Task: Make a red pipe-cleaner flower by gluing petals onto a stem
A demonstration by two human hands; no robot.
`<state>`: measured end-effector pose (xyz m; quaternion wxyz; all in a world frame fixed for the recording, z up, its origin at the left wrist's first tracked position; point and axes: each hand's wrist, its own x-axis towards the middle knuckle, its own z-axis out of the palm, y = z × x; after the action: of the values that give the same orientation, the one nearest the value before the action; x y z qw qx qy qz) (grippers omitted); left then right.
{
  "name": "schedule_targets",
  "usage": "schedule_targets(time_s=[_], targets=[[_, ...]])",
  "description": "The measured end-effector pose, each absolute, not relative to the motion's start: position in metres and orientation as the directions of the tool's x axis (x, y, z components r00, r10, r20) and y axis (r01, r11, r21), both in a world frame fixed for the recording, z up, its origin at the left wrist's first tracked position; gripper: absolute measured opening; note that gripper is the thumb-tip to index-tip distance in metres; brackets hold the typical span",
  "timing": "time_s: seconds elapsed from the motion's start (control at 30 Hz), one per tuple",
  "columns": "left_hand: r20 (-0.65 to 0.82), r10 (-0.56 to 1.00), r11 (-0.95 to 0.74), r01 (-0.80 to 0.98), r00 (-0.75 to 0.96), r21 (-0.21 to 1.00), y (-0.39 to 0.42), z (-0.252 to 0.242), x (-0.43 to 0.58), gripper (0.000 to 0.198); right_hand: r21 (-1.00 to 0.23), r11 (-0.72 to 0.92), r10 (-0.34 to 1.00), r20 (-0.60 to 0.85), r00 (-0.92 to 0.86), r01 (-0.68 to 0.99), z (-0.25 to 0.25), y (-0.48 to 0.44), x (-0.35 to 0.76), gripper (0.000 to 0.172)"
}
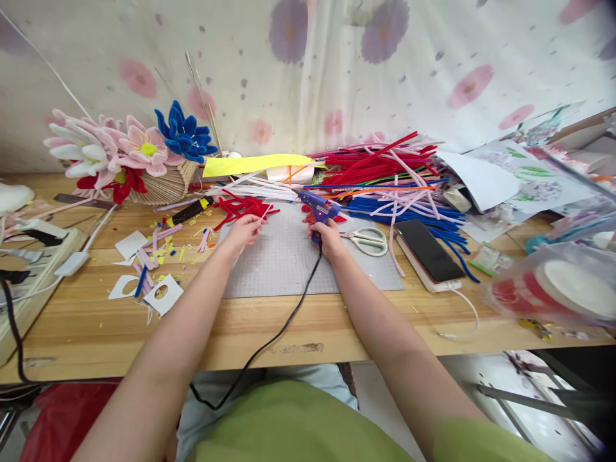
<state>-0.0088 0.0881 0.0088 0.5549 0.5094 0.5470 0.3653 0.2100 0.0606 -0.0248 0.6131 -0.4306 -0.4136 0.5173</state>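
My right hand (328, 237) is closed round the handle of a blue and purple glue gun (317, 206), whose black cord (283, 324) runs back toward me over the table edge. The gun stands on a grey cutting mat (289, 263). My left hand (244, 230) reaches to the mat's far left corner, fingers pinched on a thin pale stick (264, 213) beside a heap of red pipe cleaners (243, 206).
Pipe-cleaner flowers (125, 151) stand in a basket at the back left. A big pile of coloured pipe cleaners (389, 176) lies behind scissors (368, 240) and a phone (428, 251). Paper scraps (144, 276) lie left, a blurred tape roll (553, 289) right.
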Motion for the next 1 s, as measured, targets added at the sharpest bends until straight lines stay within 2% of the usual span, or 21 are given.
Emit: schedule_targets(time_s=[0.07,0.13,0.23,0.4,0.53,0.63,0.8,1.0], targets=[[-0.306,0.927,0.317,-0.015,0.218,0.948,0.069,0.003,0.001,0.005,-0.984,0.071,0.991,0.051,0.124,-0.163,-0.024,0.059,0.211,0.024],[-0.312,0.935,0.328,-0.079,0.167,0.941,0.056,-0.001,0.004,0.003,-0.999,0.026,0.995,0.022,0.095,-0.04,-0.022,0.058,0.212,0.031],[-0.305,0.942,0.31,-0.011,0.143,0.951,0.048,-0.005,0.002,0.002,-0.997,-0.005,1.0,-0.004,0.02,0.072,-0.021,0.055,0.214,0.039],[-0.236,0.966,0.22,0.149,0.107,0.964,0.049,-0.009,-0.002,0.005,-0.993,0.013,0.998,0.006,-0.061,0.115,-0.024,0.054,0.216,0.041],[-0.18,0.97,0.129,0.283,0.162,0.95,0.05,-0.011,-0.008,0.005,-0.99,0.013,0.996,0.001,-0.088,0.138,-0.027,0.055,0.216,0.041],[-0.131,0.979,0.081,0.293,0.154,0.953,0.052,-0.011,-0.014,0.007,-0.993,0.016,0.996,0.006,-0.088,0.12,-0.028,0.054,0.216,0.04],[-0.07,0.997,0.059,0.287,0.028,0.956,0.054,-0.016,-0.017,0.008,-0.987,0.015,0.994,-0.002,-0.106,0.158,-0.03,0.055,0.215,0.038],[-0.148,0.981,0.074,0.455,0.129,0.887,0.056,-0.022,-0.019,0.01,-0.983,-0.029,0.997,-0.04,-0.06,0.179,-0.033,0.056,0.205,0.034]])
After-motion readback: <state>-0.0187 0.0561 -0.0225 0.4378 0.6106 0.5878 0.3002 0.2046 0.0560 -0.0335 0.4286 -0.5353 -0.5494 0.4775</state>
